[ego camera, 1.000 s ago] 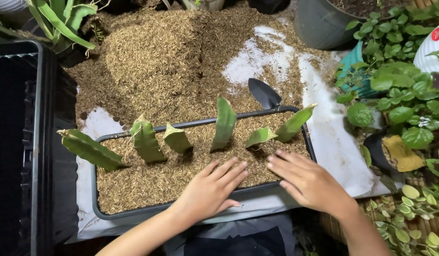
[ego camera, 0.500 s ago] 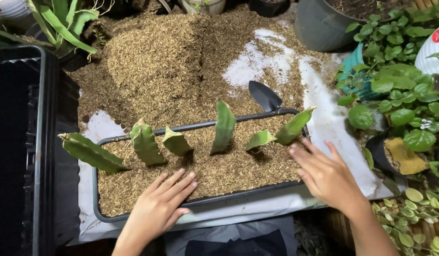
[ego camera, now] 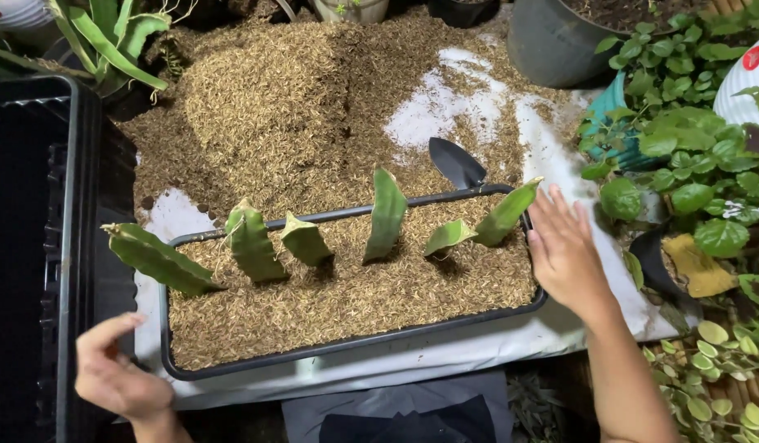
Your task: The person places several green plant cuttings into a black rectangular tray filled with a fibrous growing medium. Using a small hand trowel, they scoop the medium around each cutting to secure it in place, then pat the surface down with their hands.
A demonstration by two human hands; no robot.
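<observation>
A shallow black tray (ego camera: 355, 343) filled with brown husk mix holds several green cactus cuttings (ego camera: 387, 215) standing in a row along its far side. My left hand (ego camera: 117, 371) hovers open just off the tray's near left corner, touching nothing. My right hand (ego camera: 566, 250) is open with fingers spread at the tray's right end, beside the rightmost cutting (ego camera: 506, 212). A black trowel (ego camera: 456, 162) lies just beyond the tray's far rim.
A big heap of husk mix (ego camera: 281, 107) covers a white sheet (ego camera: 552, 164) behind the tray. A black crate (ego camera: 35, 246) stands at the left. Leafy potted plants (ego camera: 691, 164) crowd the right, and a dark pot (ego camera: 552, 41) sits at the back right.
Both hands have lifted off the husk surface and spread apart: the left to the tray's near left corner, the right to its right end.
</observation>
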